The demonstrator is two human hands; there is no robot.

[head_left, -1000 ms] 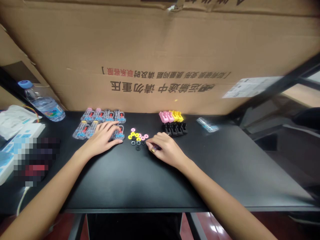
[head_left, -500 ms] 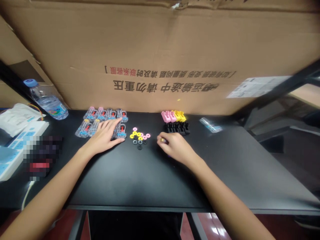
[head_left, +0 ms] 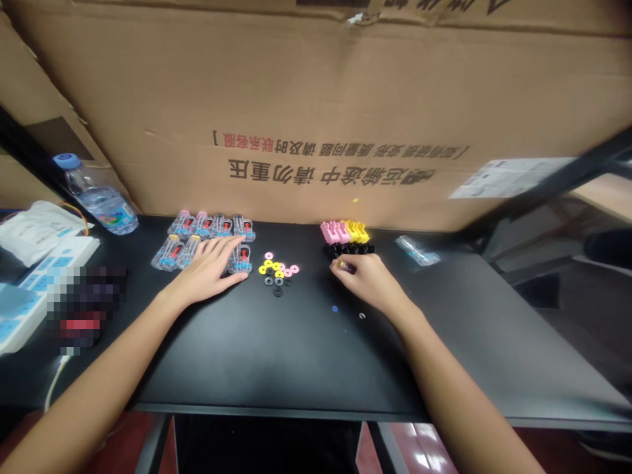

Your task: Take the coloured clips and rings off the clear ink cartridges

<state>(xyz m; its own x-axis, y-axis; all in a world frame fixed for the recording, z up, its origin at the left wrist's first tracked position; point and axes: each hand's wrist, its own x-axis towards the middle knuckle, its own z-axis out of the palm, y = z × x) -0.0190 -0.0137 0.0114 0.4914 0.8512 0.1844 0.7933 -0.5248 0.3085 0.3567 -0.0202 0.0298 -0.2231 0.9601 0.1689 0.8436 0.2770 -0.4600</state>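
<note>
My left hand [head_left: 214, 266] lies flat with its fingers spread over the front row of clear plastic assemblies [head_left: 240, 258], which have red and blue inner parts. My right hand [head_left: 363, 273] is closed in a pinch; a small yellowish and dark piece shows between its fingers, too small to name. Just beyond that hand stands a row of black plastic brackets [head_left: 343, 249], partly hidden by it. Behind these sit pink brackets [head_left: 334, 232] and yellow brackets [head_left: 358, 231]. Between my hands lie loose yellow, pink, grey and black flat rings [head_left: 279, 274].
A small blue disc [head_left: 334, 309] and a pale C-shaped clip [head_left: 362, 316] lie nearer me. A clear packet [head_left: 417, 250] is to the right. At left are a water bottle [head_left: 106, 204], a white power strip [head_left: 62, 257] and a pixelated dark object [head_left: 91, 303]. A cardboard wall [head_left: 296, 85] stands behind.
My right hand has moved right and slightly forward, up to the black brackets, still pinched. The blue disc and the pale clip now show on the table. My left hand stays in place.
</note>
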